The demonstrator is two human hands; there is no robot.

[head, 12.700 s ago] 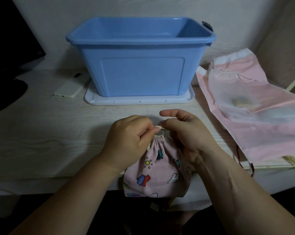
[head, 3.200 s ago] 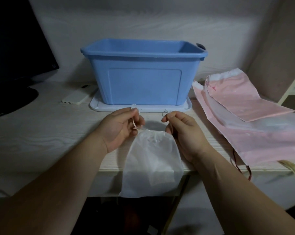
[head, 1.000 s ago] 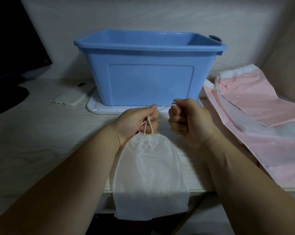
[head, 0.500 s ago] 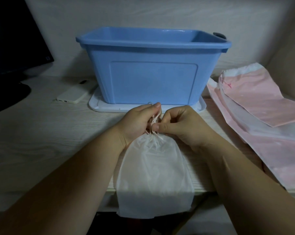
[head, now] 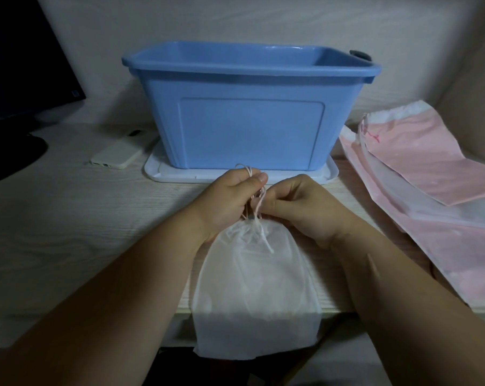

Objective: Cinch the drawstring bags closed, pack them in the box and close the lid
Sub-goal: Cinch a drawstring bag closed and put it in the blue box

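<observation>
Pinched tight on the drawstring (head: pixel 256 207): left hand (head: pixel 230 201) clenched round the cord w/ a loop poking up over the fingers, right hand (head: pixel 297 207) nipping the strands just beside it, thumb + forefinger at the gathered neck. Hands nearly touching each other. One loose cord end trailing down onto the white mesh bag (head: pixel 255 291).

Bag neck bunched up under the hands, so cinching looks about done; prob. knotting or snugging the cord now. Bag body flat on the desk (head: pixel 68 224), lower part hanging over the front edge (head: pixel 96 316), no support under that bit. Contents not clear thru the mesh.

Next, by judgement: finish the tie, lift by the neck, carry fwd + up over the near rim of the blue box (head: pixel 249 115), drop in. Rim stands high in front of the hands, so needs a real lift, not a slide. Box interior mostly hidden from here; can't tell what's in it.

White lid (head: pixel 241 176) sitting under the box, lip just ahead of the knuckles, so box must come off it before closing. Pink bags (head: pixel 431 190) + a clear one spread flat to the right, near the right forearm, not yet cinched as far as visible. Phone (head: pixel 118 154) + monitor (head: pixel 21 65) off left, well apart. Open desk room left of the hands.
</observation>
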